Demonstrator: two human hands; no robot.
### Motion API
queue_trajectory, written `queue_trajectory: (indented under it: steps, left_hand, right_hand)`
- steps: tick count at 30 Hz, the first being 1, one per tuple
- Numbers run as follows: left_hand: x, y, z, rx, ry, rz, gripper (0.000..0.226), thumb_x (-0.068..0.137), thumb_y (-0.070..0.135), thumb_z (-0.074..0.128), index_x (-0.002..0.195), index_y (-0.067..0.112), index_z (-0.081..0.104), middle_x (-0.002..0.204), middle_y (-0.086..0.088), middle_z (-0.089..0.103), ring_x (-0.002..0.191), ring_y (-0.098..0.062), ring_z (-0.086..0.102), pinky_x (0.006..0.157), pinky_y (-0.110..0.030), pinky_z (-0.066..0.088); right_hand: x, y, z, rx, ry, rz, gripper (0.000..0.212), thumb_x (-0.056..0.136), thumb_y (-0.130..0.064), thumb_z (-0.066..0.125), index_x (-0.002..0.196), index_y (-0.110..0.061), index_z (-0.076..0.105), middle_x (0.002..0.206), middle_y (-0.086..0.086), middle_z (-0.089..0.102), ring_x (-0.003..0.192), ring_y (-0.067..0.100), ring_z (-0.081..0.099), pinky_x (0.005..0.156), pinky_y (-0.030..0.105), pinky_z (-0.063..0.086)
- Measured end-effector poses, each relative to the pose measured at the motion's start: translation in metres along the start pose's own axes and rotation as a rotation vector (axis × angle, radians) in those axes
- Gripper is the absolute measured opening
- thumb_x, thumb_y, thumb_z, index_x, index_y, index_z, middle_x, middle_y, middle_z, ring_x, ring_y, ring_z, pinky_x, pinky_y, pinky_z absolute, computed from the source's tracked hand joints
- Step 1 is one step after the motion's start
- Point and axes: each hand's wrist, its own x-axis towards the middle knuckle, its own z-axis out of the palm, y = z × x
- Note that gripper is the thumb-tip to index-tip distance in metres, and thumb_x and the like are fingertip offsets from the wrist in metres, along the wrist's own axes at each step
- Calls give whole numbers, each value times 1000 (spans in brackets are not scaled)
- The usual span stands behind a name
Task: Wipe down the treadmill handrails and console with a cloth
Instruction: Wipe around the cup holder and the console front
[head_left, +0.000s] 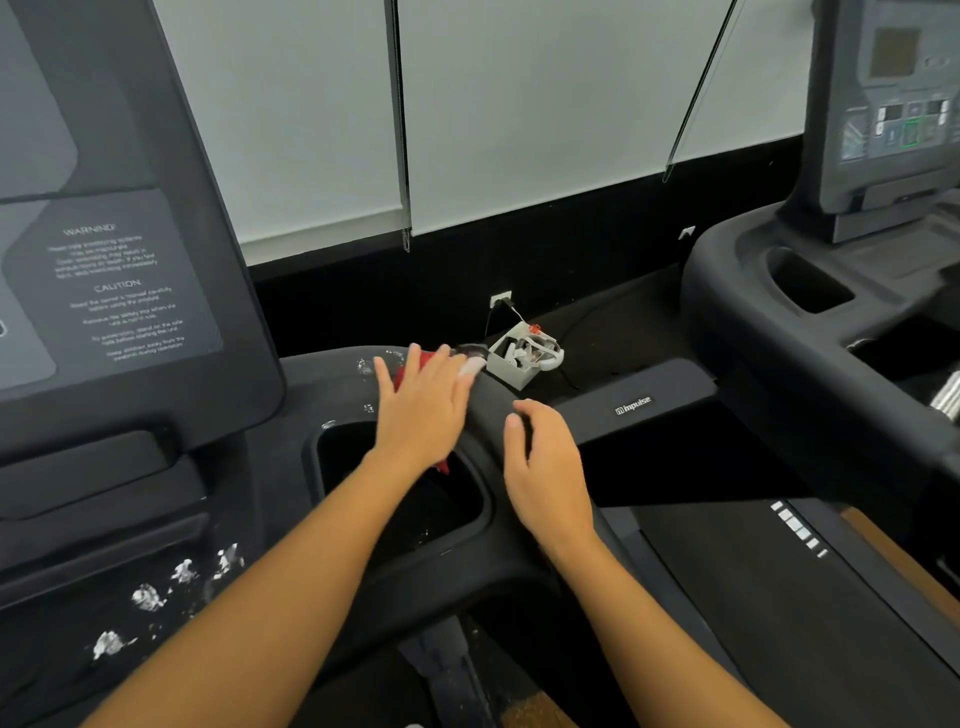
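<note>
Head view: left hand flat, fingers spread, pressing small red cloth onto rounded black plastic console rim, just above deep black cup-holder recess. Right hand just beside, fingers loosely bent, holding nothing, resting on broad black moulded handrail. Bare rail running on rightward; tall dark warning panel crowding the left

Console: at your 10 o'clock, standing over the tray.
Cup recess: at 12 o'clock, just right of the console, under your left wrist.
Cloth: on the rim behind the recess, beneath your left hand.
Right hand: at 1 o'clock, resting on the handrail.
Box: on the floor behind the handrail, before the wall socket.
Second treadmill: at 2 o'clock, well apart.
</note>
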Motion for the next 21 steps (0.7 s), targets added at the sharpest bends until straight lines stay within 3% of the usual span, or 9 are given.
queue_trajectory:
  steps: [2, 4, 7, 10, 14, 17, 21]
  left_hand:
    - [6, -16, 0, -21, 30, -93, 42, 99, 29, 25, 140, 36, 28, 151, 1, 26, 142, -31, 7, 107, -63, -1]
    - [9, -25, 1, -19, 28, -183, 45, 98, 34, 19, 142, 31, 30, 151, -1, 27, 142, -31, 6, 108, -62, -2]
    - [4, -10, 3, -49, 62, -224, 49, 98, 37, 15, 142, 23, 31, 151, -3, 27, 142, -29, 10, 110, -58, -2]
    - [-7, 13, 5, -39, 40, -76, 49, 97, 37, 14, 143, 28, 28, 153, 0, 24, 143, -28, 8, 110, -58, -4]
    - [-6, 4, 5, 104, -33, 41, 50, 96, 30, 31, 145, 28, 19, 155, -1, 15, 143, -30, 2, 106, -65, -5]
    - [2, -20, 1, 58, 1, -64, 48, 96, 29, 34, 143, 31, 25, 153, -1, 20, 143, -31, 5, 104, -66, -6]
    - [2, -29, -9, -55, 52, -318, 46, 99, 36, 18, 141, 24, 32, 153, -1, 24, 143, -30, 5, 105, -61, -13]
  right_hand:
    - [-2, 2, 8, -286, -23, -94, 45, 99, -29, 39, 139, -7, 42, 144, 8, 42, 137, 21, 33, 111, 22, 23]
    - [-3, 4, 14, -447, 0, -165, 49, 98, -28, 39, 140, -3, 39, 144, 15, 41, 135, 29, 36, 112, 36, 27]
    - [0, 4, 15, -482, -21, -167, 50, 99, -27, 39, 142, -3, 35, 146, 16, 39, 136, 28, 35, 113, 36, 24]
    - [2, 6, 16, -488, 2, -185, 49, 97, -25, 42, 139, -2, 39, 141, 17, 45, 132, 28, 40, 112, 38, 30]
    - [2, 3, 14, -464, -26, -169, 50, 97, -26, 42, 141, -3, 37, 144, 15, 41, 134, 26, 37, 113, 38, 30]
    - [1, 2, 12, -449, -30, -167, 51, 98, -27, 40, 143, -5, 34, 146, 13, 38, 136, 24, 33, 114, 35, 27]
    - [1, 1, 11, -433, -29, -160, 51, 99, -28, 39, 144, -7, 32, 147, 11, 37, 137, 22, 31, 113, 31, 23]
